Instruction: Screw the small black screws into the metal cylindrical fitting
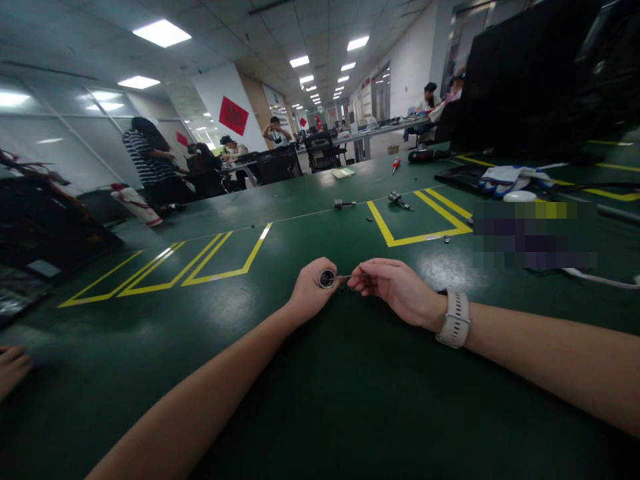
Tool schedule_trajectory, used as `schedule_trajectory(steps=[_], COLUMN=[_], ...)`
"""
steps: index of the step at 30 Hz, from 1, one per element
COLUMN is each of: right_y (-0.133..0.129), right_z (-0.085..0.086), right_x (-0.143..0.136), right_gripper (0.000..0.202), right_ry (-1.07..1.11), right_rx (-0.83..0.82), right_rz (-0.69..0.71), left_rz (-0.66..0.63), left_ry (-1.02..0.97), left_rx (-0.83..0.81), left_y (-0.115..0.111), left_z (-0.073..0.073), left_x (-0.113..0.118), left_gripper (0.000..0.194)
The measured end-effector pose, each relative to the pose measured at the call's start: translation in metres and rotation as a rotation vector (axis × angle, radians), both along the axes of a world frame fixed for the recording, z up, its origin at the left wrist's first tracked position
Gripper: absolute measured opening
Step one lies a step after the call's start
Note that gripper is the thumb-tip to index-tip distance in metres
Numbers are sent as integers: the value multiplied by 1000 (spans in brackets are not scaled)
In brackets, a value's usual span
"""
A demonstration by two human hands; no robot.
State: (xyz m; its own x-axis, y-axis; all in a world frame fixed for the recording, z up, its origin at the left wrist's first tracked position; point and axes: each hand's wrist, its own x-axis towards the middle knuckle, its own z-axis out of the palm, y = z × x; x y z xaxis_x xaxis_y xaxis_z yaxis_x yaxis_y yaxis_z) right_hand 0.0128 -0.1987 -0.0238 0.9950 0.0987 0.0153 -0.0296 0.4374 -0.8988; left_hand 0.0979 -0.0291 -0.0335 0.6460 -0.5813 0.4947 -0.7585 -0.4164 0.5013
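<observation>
My left hand [311, 293] is wrapped round a round metal part [327, 279], whose open ring end faces me. A thin shaft [344, 277] sticks out of it to the right. My right hand [393, 283] has its thumb and fingers pinched at the shaft's right tip; whether a small piece is between them is too small to tell. A few tiny dark pieces [353, 289] lie on the green table [320, 400] just below the fingertips. Farther back, two metal parts with shafts lie on the table, one [341, 204] left of the yellow tape and one [399, 200] inside it.
Small nuts [447, 239] lie near the yellow tape [430, 237]. A red screwdriver [396, 165], a black tool [429, 155] and white gloves [515, 179] are farther back. Another person's hand [13, 367] rests at the left edge. People sit and stand beyond the table.
</observation>
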Motion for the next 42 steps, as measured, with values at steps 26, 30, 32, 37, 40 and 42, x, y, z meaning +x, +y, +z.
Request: schedule_trajectory(steps=[26, 30, 32, 37, 40, 42], right_y=[5, 5, 4, 2, 2, 3], right_z=[3, 3, 3, 2, 2, 2], right_x=[-8, -9, -8, -7, -8, -9], right_gripper=[15, 17, 18, 21, 17, 15], right_ry=[-123, -153, -160, -174, -185, -188], right_rx=[-295, -304, -297, -280, -292, -317], right_rz=[-71, -141, -184, -222, -164, -117], left_rz=[142, 152, 164, 176, 171, 160], left_ry=[-251, -275, -268, -251, -256, -258], left_rx=[420, 427, 426, 428, 436, 446], left_y=[-3, -2, -2, -3, -3, -3], left_z=[6, 4, 3, 5, 5, 5], left_x=[-9, -7, -7, -8, -9, -9], left_gripper=[10, 10, 10, 10, 10, 10])
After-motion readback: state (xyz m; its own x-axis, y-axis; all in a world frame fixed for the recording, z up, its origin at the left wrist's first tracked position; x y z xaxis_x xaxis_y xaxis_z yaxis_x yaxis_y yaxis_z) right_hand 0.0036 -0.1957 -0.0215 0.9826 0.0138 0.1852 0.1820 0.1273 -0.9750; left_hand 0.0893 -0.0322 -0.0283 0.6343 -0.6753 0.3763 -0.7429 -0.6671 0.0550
